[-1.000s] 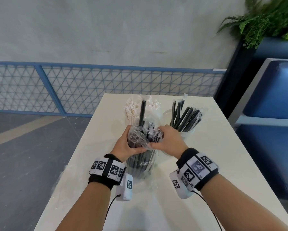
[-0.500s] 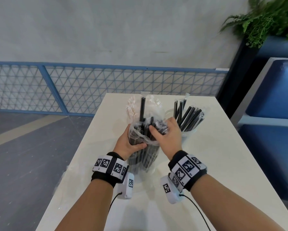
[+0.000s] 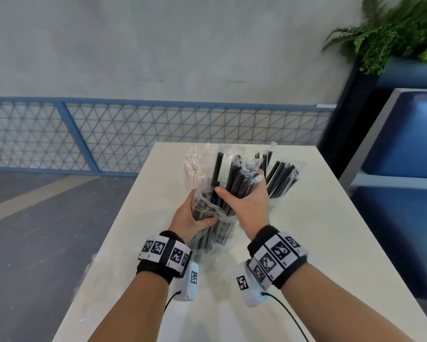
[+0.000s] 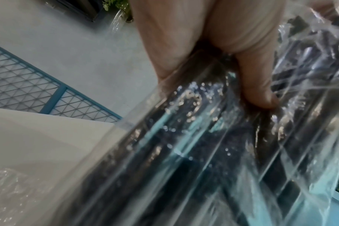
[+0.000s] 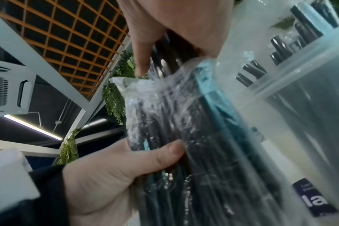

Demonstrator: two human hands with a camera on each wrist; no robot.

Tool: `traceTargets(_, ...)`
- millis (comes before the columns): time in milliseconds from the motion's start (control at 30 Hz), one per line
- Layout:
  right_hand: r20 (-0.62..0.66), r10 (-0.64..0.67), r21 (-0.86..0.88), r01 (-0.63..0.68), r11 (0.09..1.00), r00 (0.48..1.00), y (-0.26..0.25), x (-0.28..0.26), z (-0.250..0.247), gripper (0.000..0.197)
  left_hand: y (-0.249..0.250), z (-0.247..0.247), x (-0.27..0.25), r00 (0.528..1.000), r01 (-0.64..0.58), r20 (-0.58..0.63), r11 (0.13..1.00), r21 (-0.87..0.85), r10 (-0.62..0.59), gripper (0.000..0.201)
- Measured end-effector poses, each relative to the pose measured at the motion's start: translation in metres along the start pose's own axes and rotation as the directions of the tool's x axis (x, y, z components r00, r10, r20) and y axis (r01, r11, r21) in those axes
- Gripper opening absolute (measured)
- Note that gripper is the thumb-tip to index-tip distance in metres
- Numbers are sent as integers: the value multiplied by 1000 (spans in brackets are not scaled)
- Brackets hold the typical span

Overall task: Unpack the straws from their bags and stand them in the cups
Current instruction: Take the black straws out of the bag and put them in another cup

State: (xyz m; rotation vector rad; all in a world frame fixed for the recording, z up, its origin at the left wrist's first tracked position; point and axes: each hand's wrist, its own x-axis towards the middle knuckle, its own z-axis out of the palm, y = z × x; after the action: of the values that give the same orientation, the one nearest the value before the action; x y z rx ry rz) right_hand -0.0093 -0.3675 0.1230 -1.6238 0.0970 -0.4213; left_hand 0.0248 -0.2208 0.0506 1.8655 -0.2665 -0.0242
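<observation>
**Straws half out of their bag, both our hands on them**

Straws (image 3: 234, 186), black ones, stand in a bunch above the middle of the white table (image 3: 318, 230), their lower part inside a clear plastic bag (image 3: 214, 233). Our left hand (image 3: 191, 218) wraps around the bag and the bunch in it, thumb pressed across the front. Our right hand (image 3: 250, 206) closes around the upper part of the straws, where crumpled plastic sits at their tops. Just behind, to the right, a cup (image 5: 300, 122) holds more black straws. Behind on the left we see white paper-wrapped straws (image 3: 195, 164). A green plant (image 3: 392, 28) hangs at the far right.
</observation>
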Motion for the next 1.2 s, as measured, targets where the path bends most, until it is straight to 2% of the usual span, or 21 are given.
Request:
traceTargets(100,-51,-35,-11,35,999,998,-3,3,4,40,-1,0,0,1000,5,-7,1000,-5,-5,65)
traceTargets(233,-57,63,211,-50,976,996,-19,19,-2,28,-2,-2,0,999,37,-32,999,-38,-38,69)
traceTargets(333,-84,89,257,-65,964,992,-33,31,-9,31,-4,-3,0,998,53,-42,997,-48,-55,79)
traceTargets(433,-112,79,203,-56,978,991,-33,32,-11,26,-4,-2,0,998,50,-40,998,-42,-52,81)
traceTargets(533,-61,100,127,-92,988,993,-21,24,-10,27,-2,-1,0,998,46,-35,998,-47,-47,73)
traceTargets(667,-29,145,42,-143,989,989,-9,14,-8,25,-4,0,-1,995,83,-41,994,-72,-86,83)
traceTargets(767,-91,130,132,-118,984,987,-23,27,-11,20,-3,-2,-1,994,85,-59,993,-82,-90,75)
traceTargets(867,-170,96,243,-52,969,981,-40,41,-14,28,-2,-1,0,993,98,-60,991,-88,-104,78)
traceTargets(1000,-241,149,375,-50,926,959,-52,53,-23,9,1,2,0,991,124,-43,987,-98,-129,78)
traceTargets(1067,-260,183,412,-63,909,948,-55,57,-31,8,2,2,0,990,132,-35,986,-98,-136,77)
traceTargets(1200,-283,205,436,-64,898,937,-49,64,-40,31,1,5,0,988,149,-35,984,-98,-153,85)
